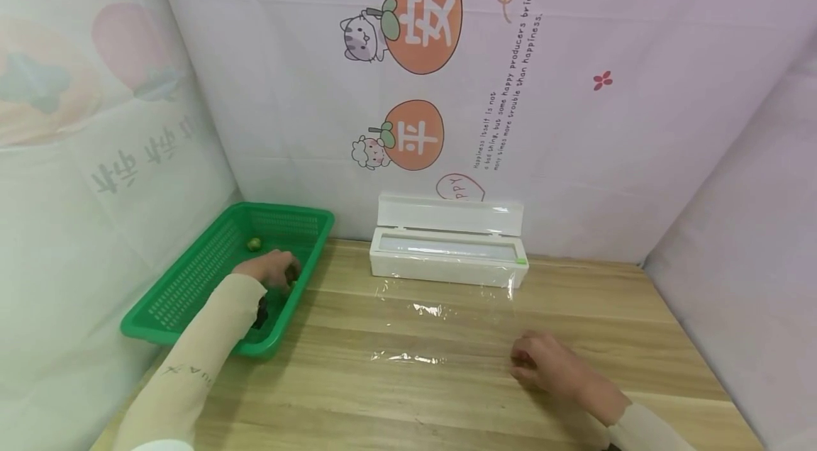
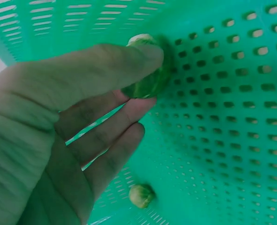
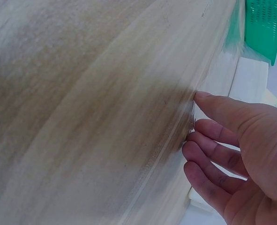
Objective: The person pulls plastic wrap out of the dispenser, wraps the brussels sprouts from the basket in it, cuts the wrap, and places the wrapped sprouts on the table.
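Inside the green basket [image 1: 300, 288], my left hand [image 1: 271, 270] pinches a Brussels sprout [image 2: 152, 82] between thumb and fingers, close to the perforated wall. The sprout has dark green leaves and a pale end, and the thumb covers part of it. A second, paler sprout [image 2: 141, 195] lies further along in the basket. On the wooden table my right hand [image 1: 549, 369] rests with loosely bent fingers, fingertips down at the surface. Beside those fingertips is the right front corner of a sheet of clear cling film [image 1: 440, 330], which lies drawn out from a white dispenser box [image 1: 447, 272].
The dispenser's lid [image 1: 449, 215] stands raised against the printed backdrop [image 1: 574, 174]. A small green slider [image 1: 521, 262] sits at the box's right end. White cloth walls border the wooden table [image 1: 357, 408] at left, back and right.
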Tool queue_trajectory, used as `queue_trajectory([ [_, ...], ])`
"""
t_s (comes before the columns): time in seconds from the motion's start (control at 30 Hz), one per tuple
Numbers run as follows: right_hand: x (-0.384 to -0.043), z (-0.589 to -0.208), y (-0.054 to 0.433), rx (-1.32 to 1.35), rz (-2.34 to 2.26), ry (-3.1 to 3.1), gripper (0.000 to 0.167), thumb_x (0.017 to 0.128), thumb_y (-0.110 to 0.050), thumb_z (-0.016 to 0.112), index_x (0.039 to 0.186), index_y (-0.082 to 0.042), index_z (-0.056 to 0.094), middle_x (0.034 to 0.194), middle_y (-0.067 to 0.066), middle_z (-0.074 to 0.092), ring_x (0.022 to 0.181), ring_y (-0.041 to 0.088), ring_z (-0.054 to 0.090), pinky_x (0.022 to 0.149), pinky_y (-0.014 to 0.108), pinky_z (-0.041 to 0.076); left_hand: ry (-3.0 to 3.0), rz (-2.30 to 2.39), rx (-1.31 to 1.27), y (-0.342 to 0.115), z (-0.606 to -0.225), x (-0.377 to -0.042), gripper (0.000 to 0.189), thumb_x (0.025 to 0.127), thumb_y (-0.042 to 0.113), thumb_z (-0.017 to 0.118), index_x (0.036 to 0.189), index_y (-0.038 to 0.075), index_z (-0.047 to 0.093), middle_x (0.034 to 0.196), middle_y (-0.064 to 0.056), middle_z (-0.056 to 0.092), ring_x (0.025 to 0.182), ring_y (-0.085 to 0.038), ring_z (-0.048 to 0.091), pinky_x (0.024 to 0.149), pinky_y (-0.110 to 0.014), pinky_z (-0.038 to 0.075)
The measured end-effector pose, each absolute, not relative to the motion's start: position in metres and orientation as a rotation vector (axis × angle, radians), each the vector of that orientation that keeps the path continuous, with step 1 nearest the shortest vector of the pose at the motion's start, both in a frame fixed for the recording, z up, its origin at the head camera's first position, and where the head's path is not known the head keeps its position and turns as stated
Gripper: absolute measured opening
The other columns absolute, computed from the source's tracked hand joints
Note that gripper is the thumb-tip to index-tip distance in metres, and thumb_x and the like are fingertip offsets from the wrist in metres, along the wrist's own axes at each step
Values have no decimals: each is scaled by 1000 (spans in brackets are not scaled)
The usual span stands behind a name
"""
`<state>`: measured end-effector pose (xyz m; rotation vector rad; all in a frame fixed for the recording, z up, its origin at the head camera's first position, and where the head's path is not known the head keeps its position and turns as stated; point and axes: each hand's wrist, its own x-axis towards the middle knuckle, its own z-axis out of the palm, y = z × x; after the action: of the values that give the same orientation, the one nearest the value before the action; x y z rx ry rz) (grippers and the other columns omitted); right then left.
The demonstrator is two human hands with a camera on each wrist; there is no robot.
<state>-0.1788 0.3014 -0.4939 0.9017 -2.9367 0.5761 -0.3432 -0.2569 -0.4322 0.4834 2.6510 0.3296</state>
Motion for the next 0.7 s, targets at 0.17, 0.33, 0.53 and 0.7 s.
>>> queue_trajectory([
  [0.17,-178,-494,301,921,573,-2908,15,87,-19,86,88,-13,72,83,-7,61,72,0,51,59,20,49,2666,316,494,-256,-437,-344,34,92,1,79,125,4,71,120,-14,74,114,-34,69,93,-49,62],
  [0.33,-178,-493,301,903,577,-2924,14,87,-17,86,88,-12,73,83,-7,61,73,0,51,60,20,49,2677,318,513,-257,-434,-343,34,90,2,80,123,3,72,119,-15,75,113,-33,70,93,-48,62],
  [0.53,-179,-493,301,898,581,-2938,14,88,-17,85,88,-12,72,82,-7,61,72,0,50,60,20,49,2694,351,555,-264,-430,-343,31,88,6,84,118,7,75,116,-10,76,109,-29,71,90,-45,63],
  [0.7,-178,-493,301,915,594,-2927,16,88,-17,85,86,-13,70,80,-7,59,70,0,48,57,19,45,2736,349,636,-270,-420,-343,24,88,6,84,111,8,77,109,-9,76,103,-26,71,86,-42,63],
])
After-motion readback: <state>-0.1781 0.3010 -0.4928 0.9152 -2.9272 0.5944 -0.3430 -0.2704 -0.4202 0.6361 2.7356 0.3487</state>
